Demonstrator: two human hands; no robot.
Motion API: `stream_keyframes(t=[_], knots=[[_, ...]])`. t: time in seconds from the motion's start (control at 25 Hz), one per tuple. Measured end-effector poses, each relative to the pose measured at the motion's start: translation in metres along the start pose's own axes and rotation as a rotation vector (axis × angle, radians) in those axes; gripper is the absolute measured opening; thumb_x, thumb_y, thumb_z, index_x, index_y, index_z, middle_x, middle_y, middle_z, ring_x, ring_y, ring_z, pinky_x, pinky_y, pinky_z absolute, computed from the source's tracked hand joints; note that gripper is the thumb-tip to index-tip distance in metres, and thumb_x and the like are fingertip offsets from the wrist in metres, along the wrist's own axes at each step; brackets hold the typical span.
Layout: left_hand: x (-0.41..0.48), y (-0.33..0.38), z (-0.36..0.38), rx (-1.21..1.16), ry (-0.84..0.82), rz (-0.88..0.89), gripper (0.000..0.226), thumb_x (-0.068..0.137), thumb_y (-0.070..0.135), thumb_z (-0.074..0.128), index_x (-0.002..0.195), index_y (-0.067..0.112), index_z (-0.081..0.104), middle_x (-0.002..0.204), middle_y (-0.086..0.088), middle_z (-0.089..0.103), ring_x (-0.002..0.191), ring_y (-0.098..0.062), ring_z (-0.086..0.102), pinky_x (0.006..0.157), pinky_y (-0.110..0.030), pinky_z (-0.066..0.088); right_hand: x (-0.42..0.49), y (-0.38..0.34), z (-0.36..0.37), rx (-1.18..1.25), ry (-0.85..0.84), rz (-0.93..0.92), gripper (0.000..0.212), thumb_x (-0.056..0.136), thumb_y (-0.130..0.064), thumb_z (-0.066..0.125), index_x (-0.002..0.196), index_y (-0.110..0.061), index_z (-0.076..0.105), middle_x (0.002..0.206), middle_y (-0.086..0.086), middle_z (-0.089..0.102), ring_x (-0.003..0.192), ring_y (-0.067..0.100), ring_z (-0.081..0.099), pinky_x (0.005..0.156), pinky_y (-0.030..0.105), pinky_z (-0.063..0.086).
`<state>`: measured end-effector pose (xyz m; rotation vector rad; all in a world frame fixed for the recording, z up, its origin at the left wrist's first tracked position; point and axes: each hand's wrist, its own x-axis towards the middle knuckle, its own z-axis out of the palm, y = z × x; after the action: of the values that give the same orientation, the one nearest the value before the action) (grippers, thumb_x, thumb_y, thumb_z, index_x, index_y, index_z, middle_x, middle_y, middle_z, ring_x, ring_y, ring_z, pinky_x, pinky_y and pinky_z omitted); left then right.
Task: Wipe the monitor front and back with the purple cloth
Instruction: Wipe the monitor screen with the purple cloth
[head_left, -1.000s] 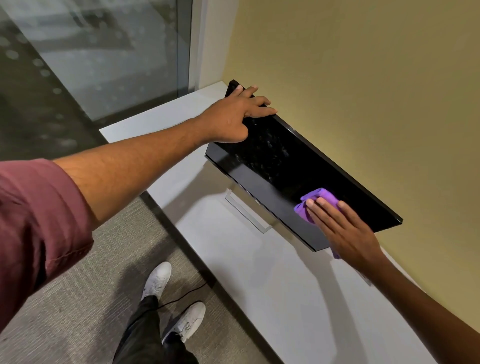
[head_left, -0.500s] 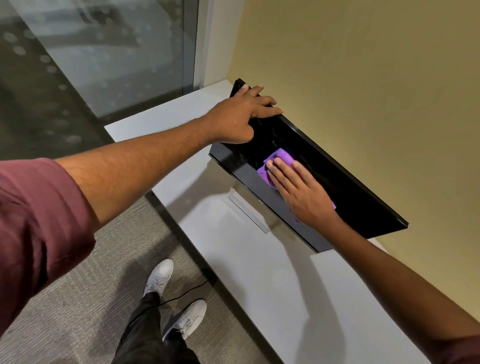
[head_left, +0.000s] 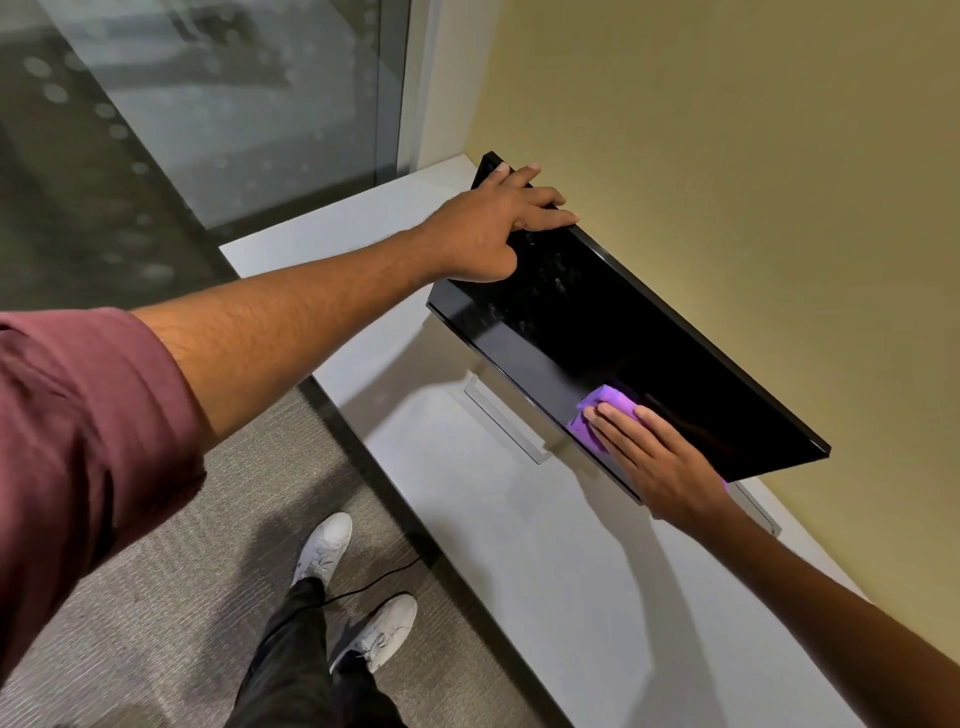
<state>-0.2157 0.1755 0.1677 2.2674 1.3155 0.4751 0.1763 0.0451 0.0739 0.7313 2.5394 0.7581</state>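
Observation:
A black monitor (head_left: 597, 317) stands on a white desk, its dark screen facing me and smudged near the upper left. My left hand (head_left: 488, 228) grips the monitor's top left corner, fingers over the top edge and thumb on the screen. My right hand (head_left: 660, 457) lies flat with straight fingers on the purple cloth (head_left: 602, 410), pressing it against the lower part of the screen near the bottom bezel. Most of the cloth is hidden under my fingers and palm. The monitor's back is out of sight.
The white desk (head_left: 519, 519) runs along a yellow wall (head_left: 727, 156), with the monitor's silver stand foot (head_left: 509, 421) on it. A glass partition (head_left: 208, 104) is at the left. My white shoes (head_left: 322, 551) stand on grey carpet beside a thin black cable (head_left: 374, 579).
My right hand slid the purple cloth from the right part of the screen to the upper left near my left hand, then back down to the lower middle. My left hand kept its hold.

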Motion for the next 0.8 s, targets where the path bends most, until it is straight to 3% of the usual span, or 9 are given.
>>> stream_keyframes(t=[0.12, 0.24, 0.44, 0.56, 0.8], knots=[[0.001, 0.000, -0.003, -0.004, -0.009, 0.004, 0.101, 0.069, -0.012, 0.043, 0.159, 0.035, 0.046, 0.166, 0.008, 0.039, 0.165, -0.023, 0.005, 0.133, -0.045, -0.001, -0.007, 0.024, -0.025, 0.029, 0.085, 0.134, 0.079, 0.097, -0.003, 0.043, 0.170, -0.001, 0.014, 0.181, 0.012, 0.005, 0.167, 0.029, 0.011, 0.131, 0.050, 0.027], [0.002, -0.001, -0.001, 0.001, -0.007, 0.005, 0.101, 0.069, -0.012, 0.044, 0.159, 0.035, 0.045, 0.167, 0.008, 0.039, 0.165, -0.023, 0.005, 0.134, -0.048, 0.000, 0.019, 0.047, -0.049, -0.042, 0.176, 0.231, 0.069, 0.108, -0.013, 0.042, 0.171, -0.002, 0.013, 0.181, 0.010, 0.007, 0.167, 0.027, 0.012, 0.133, 0.049, 0.024], [0.003, -0.004, 0.002, 0.023, 0.005, 0.000, 0.095, 0.075, -0.008, 0.047, 0.159, 0.038, 0.044, 0.168, 0.009, 0.038, 0.165, -0.024, 0.005, 0.134, -0.052, 0.004, 0.079, 0.052, -0.061, -0.095, 0.148, 0.187, 0.064, 0.115, -0.022, 0.023, 0.170, 0.001, 0.000, 0.180, 0.015, -0.006, 0.167, 0.032, 0.000, 0.135, 0.049, 0.014], [0.003, -0.004, 0.004, 0.035, 0.018, 0.012, 0.092, 0.077, -0.005, 0.046, 0.158, 0.038, 0.044, 0.167, 0.009, 0.038, 0.165, -0.025, 0.006, 0.133, -0.055, 0.008, 0.109, 0.036, -0.053, -0.113, 0.133, 0.154, 0.074, 0.108, -0.028, 0.028, 0.169, 0.003, -0.003, 0.179, 0.020, -0.009, 0.167, 0.036, -0.005, 0.135, 0.050, 0.010], [-0.005, -0.004, 0.002, 0.020, 0.015, 0.019, 0.095, 0.074, -0.006, 0.043, 0.159, 0.035, 0.044, 0.169, 0.007, 0.037, 0.165, -0.023, 0.005, 0.134, -0.051, 0.007, 0.129, -0.018, -0.007, -0.052, 0.018, 0.010, 0.074, 0.110, -0.025, 0.026, 0.166, 0.007, -0.009, 0.177, 0.024, -0.012, 0.166, 0.038, -0.007, 0.135, 0.050, 0.010]])
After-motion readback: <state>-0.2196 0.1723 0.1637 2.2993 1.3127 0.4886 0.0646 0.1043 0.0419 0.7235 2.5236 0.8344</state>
